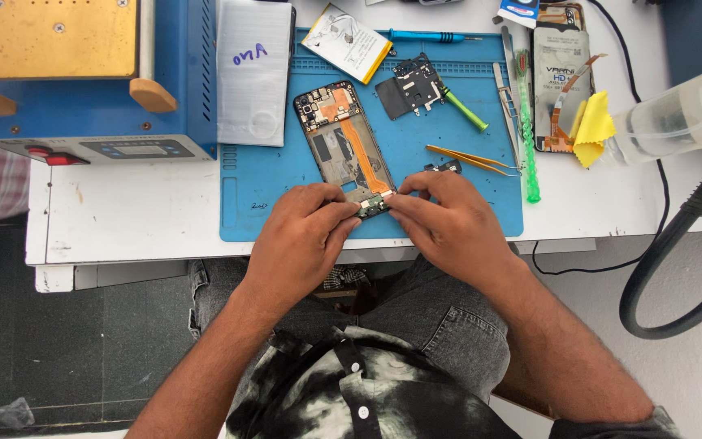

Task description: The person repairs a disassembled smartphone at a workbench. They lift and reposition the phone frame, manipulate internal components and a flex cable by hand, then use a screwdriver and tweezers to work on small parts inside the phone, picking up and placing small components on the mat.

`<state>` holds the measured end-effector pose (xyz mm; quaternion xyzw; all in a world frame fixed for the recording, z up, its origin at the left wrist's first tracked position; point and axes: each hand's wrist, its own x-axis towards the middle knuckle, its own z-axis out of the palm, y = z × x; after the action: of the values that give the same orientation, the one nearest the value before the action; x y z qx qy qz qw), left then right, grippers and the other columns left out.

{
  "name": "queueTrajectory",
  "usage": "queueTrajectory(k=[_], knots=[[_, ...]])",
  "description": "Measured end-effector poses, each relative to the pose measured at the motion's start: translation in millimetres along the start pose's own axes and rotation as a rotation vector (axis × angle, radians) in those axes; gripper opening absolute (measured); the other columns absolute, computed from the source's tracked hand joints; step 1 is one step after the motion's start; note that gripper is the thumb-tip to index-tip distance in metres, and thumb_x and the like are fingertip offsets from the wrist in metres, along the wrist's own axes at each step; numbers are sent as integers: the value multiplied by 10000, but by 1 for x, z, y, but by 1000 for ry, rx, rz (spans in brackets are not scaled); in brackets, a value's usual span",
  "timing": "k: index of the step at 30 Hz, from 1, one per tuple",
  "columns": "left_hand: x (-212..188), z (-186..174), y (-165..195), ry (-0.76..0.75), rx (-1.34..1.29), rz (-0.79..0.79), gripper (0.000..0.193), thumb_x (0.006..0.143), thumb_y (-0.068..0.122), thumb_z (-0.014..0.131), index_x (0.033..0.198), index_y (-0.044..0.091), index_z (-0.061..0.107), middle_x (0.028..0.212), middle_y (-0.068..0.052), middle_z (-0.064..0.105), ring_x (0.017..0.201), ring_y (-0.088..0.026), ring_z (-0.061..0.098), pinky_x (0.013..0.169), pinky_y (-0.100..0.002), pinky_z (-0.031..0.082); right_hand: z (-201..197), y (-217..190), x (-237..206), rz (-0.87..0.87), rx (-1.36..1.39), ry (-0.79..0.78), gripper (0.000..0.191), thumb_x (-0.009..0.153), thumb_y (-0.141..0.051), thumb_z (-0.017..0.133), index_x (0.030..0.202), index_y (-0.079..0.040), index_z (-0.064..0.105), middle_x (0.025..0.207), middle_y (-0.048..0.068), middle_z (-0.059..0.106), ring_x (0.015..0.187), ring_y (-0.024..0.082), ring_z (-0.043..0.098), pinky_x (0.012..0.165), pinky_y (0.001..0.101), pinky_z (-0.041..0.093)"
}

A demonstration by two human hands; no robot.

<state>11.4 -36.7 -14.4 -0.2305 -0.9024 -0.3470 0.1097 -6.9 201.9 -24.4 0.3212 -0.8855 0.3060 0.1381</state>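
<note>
Grip: L hand (301, 236) and R hand (440, 223) both pinched shut on small board (374, 206) from opposite sides — at near end of opened phone frame (343, 142). Frame's long axis runs away, tilting left, on blue mat (481, 203); hands equally near.

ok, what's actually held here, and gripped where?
Both hands pinch a small dark circuit board at the bottom end of the opened phone: left hand fingertips on its left end, right hand fingertips on its right end.
</note>
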Motion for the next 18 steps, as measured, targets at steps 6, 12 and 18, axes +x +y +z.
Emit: queueTrajectory(k=[6, 12, 18], knots=[[1, -1, -6, 2, -41, 9, 124, 884, 134, 795, 955, 39, 758, 1043, -83, 689, 992, -269, 668, 876, -416, 534, 6, 0, 0, -68, -62, 34, 241, 878, -74, 800, 1115, -106, 769, 1083, 32, 683, 950, 231, 647, 810, 398, 526], [-1, -1, -4, -4, -21, 14, 165, 867, 147, 806, 969, 29, 752, 1054, -91, 690, 998, -279, 665, 879, -423, 525, 10, 2, -7, -47, -71, 80, 231, 889, -62, 808, 1115, -64, 762, 1060, 43, 699, 940, 217, 666, 819, 389, 532], [-2, 1, -5, 7, 24, 25, 175, 881, 160, 808, 988, 37, 742, 1060, -80, 693, 1014, -267, 671, 893, -418, 529, 10, 0, -11, -86, -118, 95, 223, 887, -79, 821, 1101, -54, 764, 1017, 37, 701, 925, 206, 666, 801, 384, 523]])
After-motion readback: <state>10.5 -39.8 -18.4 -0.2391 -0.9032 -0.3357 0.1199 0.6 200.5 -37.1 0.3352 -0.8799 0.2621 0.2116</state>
